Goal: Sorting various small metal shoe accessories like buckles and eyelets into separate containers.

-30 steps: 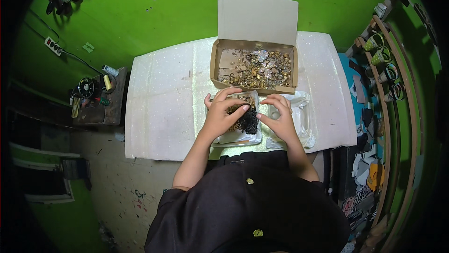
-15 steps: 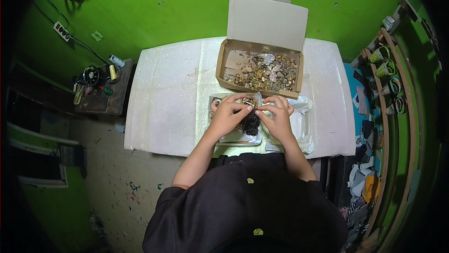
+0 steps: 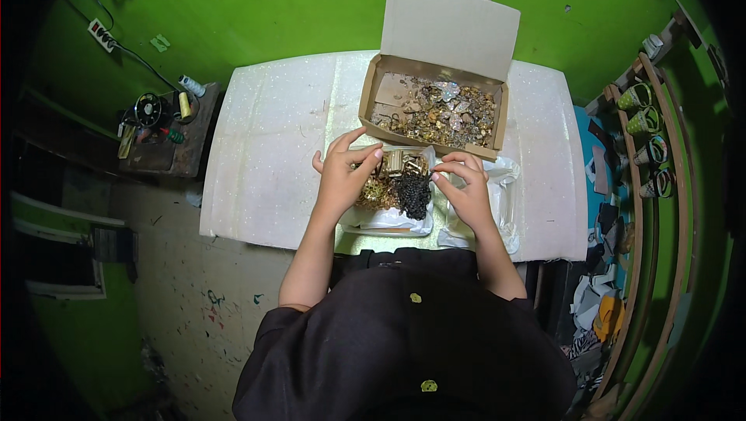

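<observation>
A shallow white tray (image 3: 373,229) sits near the table's front edge, filled with gold-coloured trinkets (image 3: 376,192) and a bunch of black beads (image 3: 412,196). At the tray's left side is my left hand (image 3: 342,174), thumb and forefinger tips together, the other fingers spread. My right hand (image 3: 466,188) hovers by the tray's right edge, close to the black beads, with thumb and fingertips pinched. Whatever lies in either pinch is too small to make out. Behind the tray, an open cardboard box (image 3: 502,122) holds many gold and silvery ornaments (image 3: 454,114).
A clear tray with white plastic wrapping (image 3: 505,211) lies to the right. All stand on a white glittery table (image 3: 264,141) against a green wall. On the left, a small wooden table (image 3: 155,158) carries thread spools; a wooden rack (image 3: 660,149) with sandals stands right.
Both hands have drawn apart from over the tray, the left one further out leftward. The trinkets and black beads between them are now uncovered. The view has shifted slightly.
</observation>
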Action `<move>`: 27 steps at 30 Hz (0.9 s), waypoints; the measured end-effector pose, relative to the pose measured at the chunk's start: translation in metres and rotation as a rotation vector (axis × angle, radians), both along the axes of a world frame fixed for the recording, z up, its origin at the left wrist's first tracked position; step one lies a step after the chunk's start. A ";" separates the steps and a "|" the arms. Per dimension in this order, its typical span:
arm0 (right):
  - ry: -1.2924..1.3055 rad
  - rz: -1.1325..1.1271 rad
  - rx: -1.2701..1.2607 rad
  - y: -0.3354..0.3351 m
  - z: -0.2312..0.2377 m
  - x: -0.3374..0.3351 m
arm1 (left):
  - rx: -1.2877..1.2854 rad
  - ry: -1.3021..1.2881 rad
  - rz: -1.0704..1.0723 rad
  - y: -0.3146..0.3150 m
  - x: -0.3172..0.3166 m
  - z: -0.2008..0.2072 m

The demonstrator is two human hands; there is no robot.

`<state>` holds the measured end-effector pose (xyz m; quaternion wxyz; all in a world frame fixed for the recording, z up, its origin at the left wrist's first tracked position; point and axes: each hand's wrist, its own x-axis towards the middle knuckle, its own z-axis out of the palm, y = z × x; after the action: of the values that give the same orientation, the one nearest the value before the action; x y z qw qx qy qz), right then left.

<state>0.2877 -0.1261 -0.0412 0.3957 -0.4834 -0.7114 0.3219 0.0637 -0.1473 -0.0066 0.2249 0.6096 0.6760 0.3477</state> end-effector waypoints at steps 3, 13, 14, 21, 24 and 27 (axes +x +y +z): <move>-0.041 0.031 -0.012 -0.001 0.000 -0.006 | -0.004 -0.017 0.017 -0.002 -0.001 0.007; -0.002 0.094 -0.063 0.001 -0.016 -0.006 | -0.009 -0.032 0.016 -0.004 -0.009 0.003; -0.009 0.107 -0.078 0.002 -0.016 -0.007 | -0.020 -0.039 0.014 -0.003 -0.009 0.004; -0.169 0.211 -0.155 -0.005 -0.028 0.004 | -0.051 -0.057 -0.039 0.001 -0.001 0.004; -0.193 0.124 -0.153 0.001 -0.038 0.001 | -0.060 -0.096 -0.076 0.003 0.004 0.000; -0.211 0.089 -0.157 0.006 -0.046 0.001 | -0.071 -0.122 -0.112 0.003 0.011 -0.005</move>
<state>0.2882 -0.1202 -0.0872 0.2649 -0.5121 -0.7424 0.3410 0.0744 -0.1445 -0.0113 0.3061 0.6157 0.6380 0.3467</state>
